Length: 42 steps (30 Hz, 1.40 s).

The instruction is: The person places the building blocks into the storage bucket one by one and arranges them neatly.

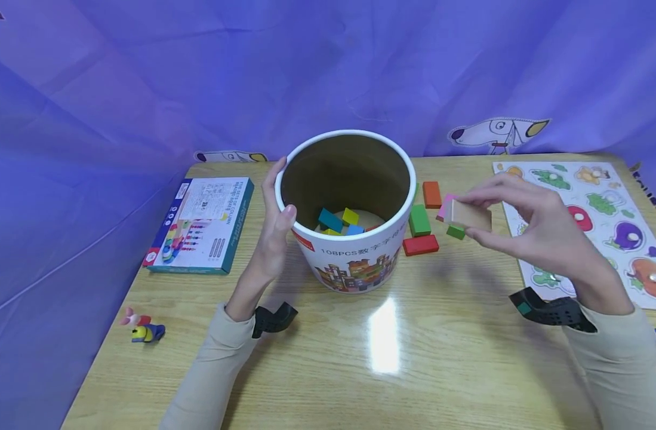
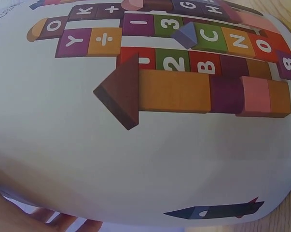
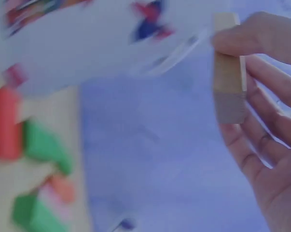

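A large white printed bucket stands on the table with several coloured blocks on its floor. My left hand grips its left rim, thumb over the near edge; in the left wrist view its fingers lie along the bucket wall. To the right of the bucket, my right hand pinches a plain wooden block between thumb and fingers, raised above the table. The right wrist view shows this wooden block upright, thumb on its near face.
Loose blocks, among them a green block and a red block, lie right of the bucket. A vegetable puzzle board lies at the right. At the left are a flat box and small figurines. A purple curtain hangs behind.
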Motion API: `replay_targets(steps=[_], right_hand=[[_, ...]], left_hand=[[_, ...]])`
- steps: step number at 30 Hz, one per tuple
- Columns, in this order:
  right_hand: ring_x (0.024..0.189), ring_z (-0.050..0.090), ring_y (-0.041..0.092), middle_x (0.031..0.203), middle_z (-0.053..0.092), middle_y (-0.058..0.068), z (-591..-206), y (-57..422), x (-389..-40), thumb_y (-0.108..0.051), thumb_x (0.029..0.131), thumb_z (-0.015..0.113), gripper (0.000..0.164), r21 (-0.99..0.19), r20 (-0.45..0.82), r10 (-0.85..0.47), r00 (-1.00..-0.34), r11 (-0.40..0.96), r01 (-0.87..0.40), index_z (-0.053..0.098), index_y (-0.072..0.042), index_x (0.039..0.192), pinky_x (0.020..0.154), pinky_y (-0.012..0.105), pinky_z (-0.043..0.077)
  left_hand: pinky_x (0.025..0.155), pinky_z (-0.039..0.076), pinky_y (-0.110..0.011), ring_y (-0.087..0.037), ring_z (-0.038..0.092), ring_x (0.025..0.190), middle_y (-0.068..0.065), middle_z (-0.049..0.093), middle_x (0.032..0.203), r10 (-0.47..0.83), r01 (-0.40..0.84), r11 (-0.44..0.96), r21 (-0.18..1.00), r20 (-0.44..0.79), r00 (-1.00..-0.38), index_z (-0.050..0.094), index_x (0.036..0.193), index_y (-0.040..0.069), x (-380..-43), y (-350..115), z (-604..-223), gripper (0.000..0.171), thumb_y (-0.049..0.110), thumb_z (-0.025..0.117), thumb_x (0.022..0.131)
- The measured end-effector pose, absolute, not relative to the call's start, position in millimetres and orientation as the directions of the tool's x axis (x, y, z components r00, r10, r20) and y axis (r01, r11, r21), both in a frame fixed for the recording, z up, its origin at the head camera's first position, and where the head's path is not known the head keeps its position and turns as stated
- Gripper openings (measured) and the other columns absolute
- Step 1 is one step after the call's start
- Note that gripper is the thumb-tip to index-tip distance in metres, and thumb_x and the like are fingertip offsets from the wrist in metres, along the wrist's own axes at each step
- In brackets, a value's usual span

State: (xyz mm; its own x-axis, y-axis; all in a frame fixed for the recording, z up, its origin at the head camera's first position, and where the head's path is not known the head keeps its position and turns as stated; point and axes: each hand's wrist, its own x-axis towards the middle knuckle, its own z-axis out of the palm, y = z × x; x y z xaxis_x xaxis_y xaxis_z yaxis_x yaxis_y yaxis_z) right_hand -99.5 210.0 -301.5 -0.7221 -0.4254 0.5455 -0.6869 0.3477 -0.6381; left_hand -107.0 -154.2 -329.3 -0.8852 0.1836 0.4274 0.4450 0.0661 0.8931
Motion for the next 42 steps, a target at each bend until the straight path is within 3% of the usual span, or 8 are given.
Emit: replay_targets(steps=[4, 7, 13, 18, 24, 33, 42], right_hand=[[0.095, 0.057, 0.019, 0.104, 0.064, 0.014, -273.7, 182.2, -106.7, 0.028, 0.06, 0.071, 0.05, -0.698, 0.658, -0.352, -0.665, 0.046, -0.715, 0.065, 0.015, 0.109, 0.092, 0.021, 0.048], [0.095, 0.055, 0.023, 0.104, 0.064, 0.015, -260.5, 156.2, -112.0, 0.024, 0.064, 0.071, 0.044, -0.672, 0.713, -0.323, -0.622, -0.062, -0.738, 0.065, 0.016, 0.108, 0.089, 0.025, 0.049], [0.097, 0.059, 0.018, 0.105, 0.063, 0.006, -249.1, 114.4, -124.8, 0.02, 0.068, 0.074, 0.046, -0.63, 0.716, -0.366, -0.594, 0.025, -0.776, 0.068, 0.006, 0.111, 0.09, 0.025, 0.05], [0.097, 0.06, 0.015, 0.103, 0.063, 0.008, -250.3, 95.5, -133.0, 0.012, 0.073, 0.076, 0.043, -0.647, 0.693, -0.379, -0.614, 0.049, -0.761, 0.07, 0.001, 0.113, 0.092, 0.027, 0.049], [0.093, 0.056, 0.014, 0.1, 0.064, 0.007, -255.1, 88.8, -136.2, 0.005, 0.074, 0.079, 0.04, -0.651, 0.681, -0.374, -0.63, 0.086, -0.754, 0.071, -0.003, 0.113, 0.085, 0.024, 0.045], [0.097, 0.058, 0.012, 0.102, 0.064, 0.005, -256.9, 89.3, -140.1, 0.003, 0.075, 0.08, 0.04, -0.675, 0.642, -0.397, -0.656, 0.112, -0.729, 0.071, -0.004, 0.114, 0.089, 0.024, 0.047], [0.097, 0.061, 0.014, 0.104, 0.066, 0.006, -256.4, 84.1, -142.0, 0.004, 0.075, 0.079, 0.038, -0.647, 0.671, -0.423, -0.609, 0.067, -0.759, 0.071, -0.002, 0.111, 0.09, 0.027, 0.05]], left_hand=[[0.113, 0.025, -0.062, -0.027, 0.026, 0.142, 0.002, 0.022, 0.156, 0.178, 0.438, 0.088, 0.894, 0.419, -0.89, 0.009, 0.153, 0.027, -106.1, -154.5, -329.9, 0.088, 0.07, 0.046, 0.086], [0.113, 0.025, -0.062, -0.026, 0.026, 0.142, 0.002, 0.022, 0.156, 0.174, 0.434, 0.101, 0.895, 0.414, -0.894, 0.009, 0.154, 0.027, -105.3, -154.5, -329.4, 0.089, 0.071, 0.047, 0.086], [0.113, 0.026, -0.061, -0.024, 0.026, 0.142, 0.004, 0.021, 0.156, 0.17, 0.427, 0.117, 0.897, 0.406, -0.898, 0.009, 0.154, 0.026, -105.2, -152.9, -327.6, 0.093, 0.075, 0.047, 0.083], [0.113, 0.027, -0.06, -0.022, 0.027, 0.141, 0.005, 0.021, 0.155, 0.168, 0.423, 0.113, 0.899, 0.403, -0.9, 0.009, 0.153, 0.027, -105.9, -153.0, -327.8, 0.092, 0.074, 0.047, 0.083], [0.113, 0.027, -0.061, -0.024, 0.028, 0.141, 0.004, 0.021, 0.155, 0.172, 0.416, 0.097, 0.904, 0.397, -0.902, 0.009, 0.153, 0.028, -105.2, -153.1, -328.3, 0.091, 0.074, 0.047, 0.084], [0.112, 0.028, -0.061, -0.027, 0.029, 0.141, 0.0, 0.022, 0.155, 0.181, 0.437, 0.087, 0.895, 0.417, -0.891, 0.01, 0.153, 0.026, -105.6, -152.0, -328.3, 0.091, 0.073, 0.046, 0.084], [0.112, 0.027, -0.061, -0.026, 0.028, 0.141, 0.002, 0.021, 0.155, 0.18, 0.428, 0.088, 0.9, 0.408, -0.895, 0.009, 0.153, 0.027, -105.8, -153.4, -328.6, 0.091, 0.074, 0.046, 0.084]])
